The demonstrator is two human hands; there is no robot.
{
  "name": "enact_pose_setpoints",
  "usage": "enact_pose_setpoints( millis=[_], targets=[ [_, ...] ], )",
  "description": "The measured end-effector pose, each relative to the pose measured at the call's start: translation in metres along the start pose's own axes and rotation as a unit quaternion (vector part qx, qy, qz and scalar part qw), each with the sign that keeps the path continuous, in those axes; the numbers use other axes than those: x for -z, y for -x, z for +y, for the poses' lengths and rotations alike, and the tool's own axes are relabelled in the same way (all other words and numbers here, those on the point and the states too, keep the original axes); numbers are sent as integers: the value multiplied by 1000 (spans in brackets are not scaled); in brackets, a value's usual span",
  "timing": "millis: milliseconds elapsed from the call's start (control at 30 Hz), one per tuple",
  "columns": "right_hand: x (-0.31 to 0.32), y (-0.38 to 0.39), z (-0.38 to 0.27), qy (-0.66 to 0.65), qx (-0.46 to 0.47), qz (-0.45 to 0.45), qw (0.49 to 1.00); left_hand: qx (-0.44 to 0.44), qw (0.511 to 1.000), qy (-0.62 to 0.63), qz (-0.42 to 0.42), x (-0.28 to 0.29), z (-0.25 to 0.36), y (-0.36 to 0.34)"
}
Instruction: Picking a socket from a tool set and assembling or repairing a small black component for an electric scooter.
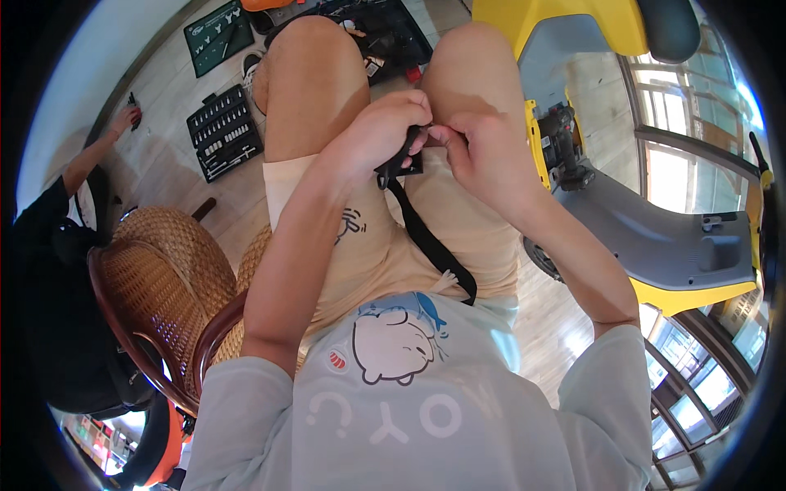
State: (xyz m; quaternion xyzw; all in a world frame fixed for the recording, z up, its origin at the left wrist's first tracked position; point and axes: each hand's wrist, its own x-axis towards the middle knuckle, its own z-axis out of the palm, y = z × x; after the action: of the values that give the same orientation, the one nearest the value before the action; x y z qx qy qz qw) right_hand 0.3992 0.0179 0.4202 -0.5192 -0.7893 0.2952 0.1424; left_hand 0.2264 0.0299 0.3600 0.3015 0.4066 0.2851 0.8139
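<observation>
I sit with both hands raised between my knees. My left hand (pixel 383 127) is closed around a small black part (pixel 399 164) that sits at the end of a black strap (pixel 430 241). The strap runs down across my lap toward my shirt. My right hand (pixel 479 147) pinches the same black part from the right side, fingertips meeting those of the left hand. What the part is exactly stays hidden by the fingers.
A yellow and grey scooter (pixel 655 237) stands close on my right. On the wooden floor ahead lie an open black socket set (pixel 223 132), a green tool tray (pixel 217 34) and a black tool case (pixel 385 33). A wicker chair (pixel 164 286) and another person (pixel 65 270) are on my left.
</observation>
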Motion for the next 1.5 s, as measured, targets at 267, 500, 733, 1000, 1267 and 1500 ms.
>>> enact_pose_setpoints(
  millis=[267,500,733,1000,1267,1500],
  targets=[
    [0,4,10,46,8,-16,999,-16,992,-117,51,-9,-4,0],
    [-15,10,15,70,83,76,991,-12,999,-34,13,-1,-2,0],
    [-23,15,15,15,70,118,990,27,998,-7,56,-7,2,6],
    [-21,17,14,-84,-19,112,990,2,1000,15,-11,-1,-6,2],
    [-22,9,15,-112,9,139,984,-5,999,37,-14,-3,-1,6],
    [-5,16,10,-211,-40,84,973,-45,999,-5,-14,-8,2,9]
  ],
)
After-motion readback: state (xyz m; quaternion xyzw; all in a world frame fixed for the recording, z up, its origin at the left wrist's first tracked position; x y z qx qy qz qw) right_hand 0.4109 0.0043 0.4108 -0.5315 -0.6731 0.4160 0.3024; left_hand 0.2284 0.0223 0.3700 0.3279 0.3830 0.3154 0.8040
